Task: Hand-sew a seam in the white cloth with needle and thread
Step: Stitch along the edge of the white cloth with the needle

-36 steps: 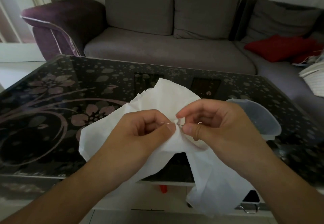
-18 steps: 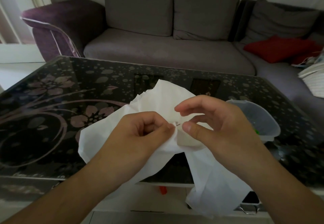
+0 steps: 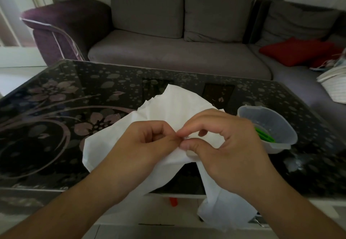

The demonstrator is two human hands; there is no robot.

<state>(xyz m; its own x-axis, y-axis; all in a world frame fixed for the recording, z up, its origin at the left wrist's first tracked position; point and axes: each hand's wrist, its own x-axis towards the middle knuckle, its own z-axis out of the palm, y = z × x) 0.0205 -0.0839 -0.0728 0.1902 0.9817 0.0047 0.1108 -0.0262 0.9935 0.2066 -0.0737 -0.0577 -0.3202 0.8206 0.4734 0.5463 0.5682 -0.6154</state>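
A grey sofa [image 3: 177,57] with a purple armrest stands behind the table, and a red cushion [image 3: 294,50] lies on its right part. In front of it is a dark glass table [image 3: 56,126] with a pattern of pale flowers. The white cloth [image 3: 179,107] lies partly on the table, near its front edge. One end of the cloth hangs down over this edge, below the right hand. On the right side of the table, just beside the cloth, stands a clear plastic bowl [image 3: 269,124] with something green [image 3: 265,136] inside.

The left hand [image 3: 142,145] has its fingers curled, and it grips a fold of the cloth between the thumb and the fingers. The right hand [image 3: 224,145] is touching the left one at the fingertips. Its thumb and first finger are pressed together on a very small thing at the fold of the cloth. It is too small to tell whether this is the needle; only a tiny bright spot shows between the fingertips. No thread can be made out. Under the table edge a small orange thing [image 3: 173,201] is seen on the floor.
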